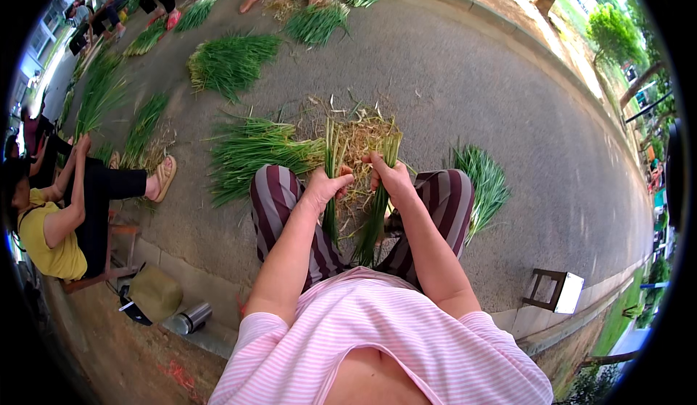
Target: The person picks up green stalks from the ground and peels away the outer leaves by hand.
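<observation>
My left hand point(328, 185) grips a small bunch of long green stalks point(330, 157), pale ends pointing away from me, leaves hanging between my knees. To its right, my right hand point(390, 179) holds a second bunch of green stalks point(375, 222) the same way, its thumb and forefinger near the pale ends. The two bunches are apart. Beneath and beyond the hands lies a heap of dry yellowish leaf scraps point(359, 138). A large pile of green stalks point(261, 151) rests on the ground by my left knee. Another pile point(480, 184) lies outside my right knee.
At left a seated person in a yellow top point(54, 236) holds green stalks point(101, 94). Further piles point(234, 64) lie ahead, near other people's feet. A small stool point(555, 290) stands at lower right. A metal flask point(193, 318) and a bag point(155, 293) are at lower left.
</observation>
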A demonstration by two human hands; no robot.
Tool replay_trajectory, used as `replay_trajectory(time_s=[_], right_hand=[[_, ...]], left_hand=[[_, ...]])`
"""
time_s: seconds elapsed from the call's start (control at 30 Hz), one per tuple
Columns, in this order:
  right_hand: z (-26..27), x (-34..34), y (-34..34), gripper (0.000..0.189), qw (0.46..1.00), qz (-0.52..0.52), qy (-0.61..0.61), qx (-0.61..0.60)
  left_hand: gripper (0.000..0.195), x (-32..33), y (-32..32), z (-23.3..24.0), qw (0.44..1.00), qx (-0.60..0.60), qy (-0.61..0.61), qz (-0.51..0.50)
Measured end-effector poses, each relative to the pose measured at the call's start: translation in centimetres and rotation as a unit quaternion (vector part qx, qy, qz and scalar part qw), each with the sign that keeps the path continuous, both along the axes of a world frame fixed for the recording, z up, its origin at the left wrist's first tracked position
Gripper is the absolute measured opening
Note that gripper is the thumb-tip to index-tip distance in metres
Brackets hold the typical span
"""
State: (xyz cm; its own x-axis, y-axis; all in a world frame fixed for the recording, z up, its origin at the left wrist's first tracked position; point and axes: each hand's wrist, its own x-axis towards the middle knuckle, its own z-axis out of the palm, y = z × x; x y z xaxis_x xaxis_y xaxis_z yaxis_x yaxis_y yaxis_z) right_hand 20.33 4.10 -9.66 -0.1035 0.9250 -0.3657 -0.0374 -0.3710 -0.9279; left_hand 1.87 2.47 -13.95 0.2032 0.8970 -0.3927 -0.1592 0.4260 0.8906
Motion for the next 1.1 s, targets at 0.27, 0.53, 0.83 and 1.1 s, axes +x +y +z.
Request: replay_trajectory(time_s=[0.27, 0.53, 0.83, 1.1], right_hand=[[3.5, 1.4, 2.7, 0.030, 1.000, -0.003, 0.025, -0.013], [3.4, 1.2, 2.4, 0.017, 0.986, 0.117, 0.107, -0.044], [3.9, 1.0, 1.4, 0.024, 0.979, 0.155, 0.131, -0.033], [3.3, 0.8, 1.7, 0.019, 0.996, 0.076, 0.053, 0.003]], left_hand=[[0.027, 0.4, -0.9, 3.8, 0.983, -0.021, -0.084, -0.159], [0.021, 0.2, -1.2, 4.2, 0.943, -0.060, -0.197, -0.260], [0.026, 0.4, -1.4, 3.2, 0.924, -0.066, -0.271, -0.262], [0.028, 1.4, -1.6, 3.4, 0.978, 0.036, -0.144, -0.144]])
